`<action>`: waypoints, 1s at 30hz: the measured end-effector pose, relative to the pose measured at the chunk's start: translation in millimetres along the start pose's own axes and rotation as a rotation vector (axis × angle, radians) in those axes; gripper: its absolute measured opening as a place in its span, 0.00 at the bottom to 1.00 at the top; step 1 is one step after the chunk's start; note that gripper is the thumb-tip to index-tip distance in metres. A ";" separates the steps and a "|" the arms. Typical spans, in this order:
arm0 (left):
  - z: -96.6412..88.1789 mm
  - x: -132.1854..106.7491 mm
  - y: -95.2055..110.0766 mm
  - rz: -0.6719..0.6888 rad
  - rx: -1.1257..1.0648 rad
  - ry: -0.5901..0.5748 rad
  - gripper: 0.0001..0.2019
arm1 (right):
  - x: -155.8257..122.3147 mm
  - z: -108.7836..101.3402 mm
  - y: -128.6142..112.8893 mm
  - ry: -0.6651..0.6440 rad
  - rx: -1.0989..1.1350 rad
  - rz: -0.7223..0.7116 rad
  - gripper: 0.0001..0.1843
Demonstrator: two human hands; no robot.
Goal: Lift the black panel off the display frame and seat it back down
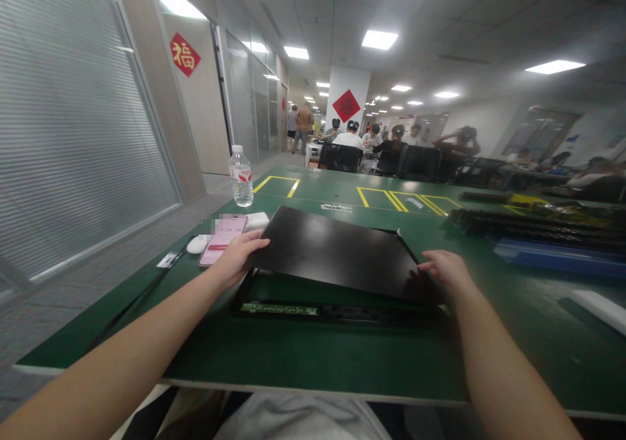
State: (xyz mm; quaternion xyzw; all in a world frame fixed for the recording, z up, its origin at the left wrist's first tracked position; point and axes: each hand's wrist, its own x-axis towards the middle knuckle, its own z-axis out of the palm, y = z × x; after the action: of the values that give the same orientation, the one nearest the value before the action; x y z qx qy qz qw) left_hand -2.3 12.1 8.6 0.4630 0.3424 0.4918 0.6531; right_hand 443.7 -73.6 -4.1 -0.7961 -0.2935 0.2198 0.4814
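A flat, glossy black screen panel (pixel 337 251) is tilted above a thin black frame (pixel 237 304), its near edge raised and its right side lower. My left hand (pixel 242 254) is closed on the panel's left edge, thumb on top and the other fingers partly hidden. At the right edge, my right hand (pixel 445 270) pinches the panel with its fingertips. Along the near side of the frame runs a green circuit board strip (pixel 278 309). Where the panel's far side meets the frame is hidden beneath it.
On the green table (pixel 313 368), a phone (pixel 222 241), a white round object (pixel 196 244) and a water bottle (pixel 241 176) stand to the left. Dark strips (pixel 518 228), a blue piece (pixel 542 257) and a white bar (pixel 601 311) lie right. Several people sit beyond.
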 end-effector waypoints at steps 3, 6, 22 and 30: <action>0.9 -0.4 -0.2 -0.001 -0.007 0.009 0.14 | -4.8 0.3 -3.5 0.003 -0.019 -0.002 0.05; 0.7 0.2 -1.0 0.000 -0.013 -0.005 0.14 | -8.2 0.3 -5.7 0.003 -0.051 -0.006 0.06; 2.0 -0.9 -1.3 -0.088 -0.027 0.034 0.14 | 15.5 0.7 13.4 -0.008 -0.338 -0.151 0.10; 2.2 0.8 -2.6 -0.134 -0.019 0.064 0.15 | 16.3 2.5 16.8 -0.007 -0.351 -0.183 0.11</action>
State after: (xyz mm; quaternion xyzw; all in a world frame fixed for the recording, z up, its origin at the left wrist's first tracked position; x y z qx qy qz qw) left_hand 0.7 12.0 6.9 0.4169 0.3886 0.4647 0.6777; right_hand 458.3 -67.1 -21.3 -0.8372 -0.3999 0.1232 0.3521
